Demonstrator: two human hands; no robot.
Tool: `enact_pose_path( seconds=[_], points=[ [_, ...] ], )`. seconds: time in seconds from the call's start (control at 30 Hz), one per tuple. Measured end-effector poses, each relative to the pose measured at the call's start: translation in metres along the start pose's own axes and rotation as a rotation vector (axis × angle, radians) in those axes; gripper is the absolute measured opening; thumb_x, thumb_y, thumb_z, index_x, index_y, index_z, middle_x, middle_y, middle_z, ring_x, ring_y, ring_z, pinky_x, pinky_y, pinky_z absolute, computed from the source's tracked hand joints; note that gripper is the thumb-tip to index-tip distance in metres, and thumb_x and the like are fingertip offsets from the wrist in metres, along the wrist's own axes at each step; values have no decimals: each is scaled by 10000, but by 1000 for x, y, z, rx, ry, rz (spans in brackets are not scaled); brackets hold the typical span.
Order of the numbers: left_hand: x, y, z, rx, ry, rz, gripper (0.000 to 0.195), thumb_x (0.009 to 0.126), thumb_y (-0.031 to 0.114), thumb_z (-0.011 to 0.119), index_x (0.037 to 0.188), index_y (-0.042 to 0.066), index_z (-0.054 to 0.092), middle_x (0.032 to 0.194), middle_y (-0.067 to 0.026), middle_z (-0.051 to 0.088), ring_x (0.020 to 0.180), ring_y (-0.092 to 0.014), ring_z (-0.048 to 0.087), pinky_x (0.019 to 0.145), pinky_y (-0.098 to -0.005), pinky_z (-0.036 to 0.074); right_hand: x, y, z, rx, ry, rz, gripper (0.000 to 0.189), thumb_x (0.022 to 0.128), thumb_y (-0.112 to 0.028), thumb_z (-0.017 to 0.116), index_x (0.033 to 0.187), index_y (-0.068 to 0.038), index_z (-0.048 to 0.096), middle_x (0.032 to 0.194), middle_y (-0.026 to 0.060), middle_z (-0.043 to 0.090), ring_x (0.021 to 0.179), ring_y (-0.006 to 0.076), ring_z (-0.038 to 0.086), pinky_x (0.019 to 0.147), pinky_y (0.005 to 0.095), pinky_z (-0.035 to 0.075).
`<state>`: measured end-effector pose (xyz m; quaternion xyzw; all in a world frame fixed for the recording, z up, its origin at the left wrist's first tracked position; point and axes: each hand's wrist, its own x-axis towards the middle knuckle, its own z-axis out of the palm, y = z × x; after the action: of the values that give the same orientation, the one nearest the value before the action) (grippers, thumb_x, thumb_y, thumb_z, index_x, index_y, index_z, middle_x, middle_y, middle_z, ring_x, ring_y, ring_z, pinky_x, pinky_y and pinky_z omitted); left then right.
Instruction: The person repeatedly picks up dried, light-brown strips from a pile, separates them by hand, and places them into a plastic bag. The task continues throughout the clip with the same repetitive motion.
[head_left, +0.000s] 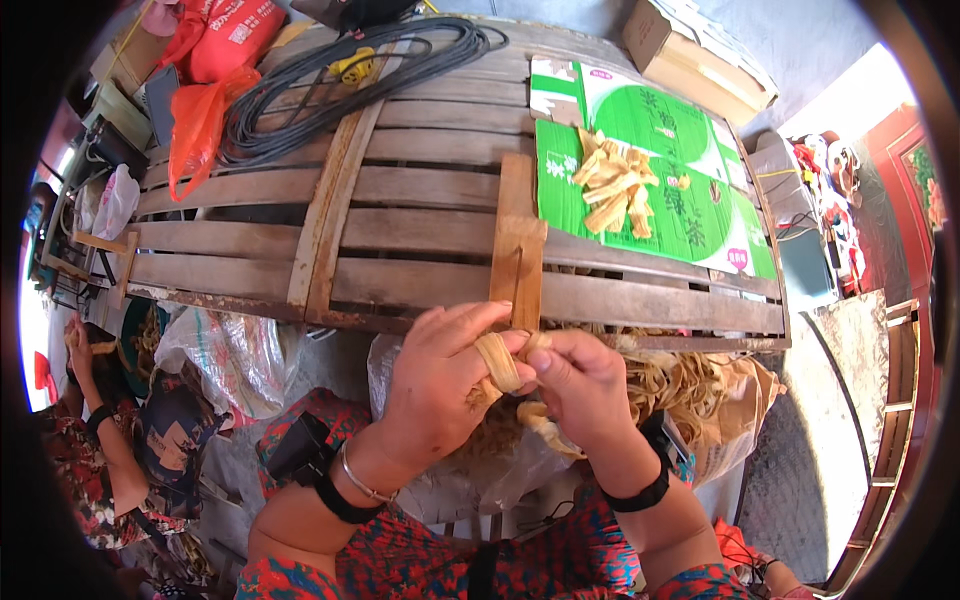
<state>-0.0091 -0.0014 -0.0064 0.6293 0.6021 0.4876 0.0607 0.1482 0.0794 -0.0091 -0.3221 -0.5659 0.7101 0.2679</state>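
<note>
Both hands work on one tan, flat strip of dried plant material (499, 361) at the near edge of the slatted table. My left hand (442, 375) holds it, with a band of it looped round the fingers. My right hand (585, 382) pinches a part of the strip between thumb and fingers, close to the left fingertips. A loose length (547, 429) hangs below the right hand. Just beyond the fingers, a wooden block with a slot (517, 262) lies across the slats. A pile of folded strip pieces (615, 184) rests on a flattened green cardboard box (559, 191).
A coiled black cable (300, 135) and an orange plastic bag (196, 135) lie on the slatted table (420, 281). At right, a sack of strips (750, 420) stands below the edge. A cardboard box (697, 60) is at the far side. Another person (112, 457) works at left.
</note>
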Motion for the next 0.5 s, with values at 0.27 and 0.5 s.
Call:
enact_pose_path(
  seconds=[0.27,0.5],
  points=[
    [-1,-6,-5,-172,-243,-60,117,848,105,664,883,-6,655,1153,-161,643,1094,-309,608,904,-402,474,-2,-6,-4,-609,-130,-187,218,954,-189,577,886,11,631,650,21,575,606,101,551,556,284,449],
    [8,-9,-22,-859,-13,-502,138,921,117,648,972,-11,659,1019,-85,662,828,-132,616,726,-262,494,0,-13,-13,200,-269,353,462,1017,-412,483,876,5,623,576,-50,402,497,34,274,472,229,214]
  ],
)
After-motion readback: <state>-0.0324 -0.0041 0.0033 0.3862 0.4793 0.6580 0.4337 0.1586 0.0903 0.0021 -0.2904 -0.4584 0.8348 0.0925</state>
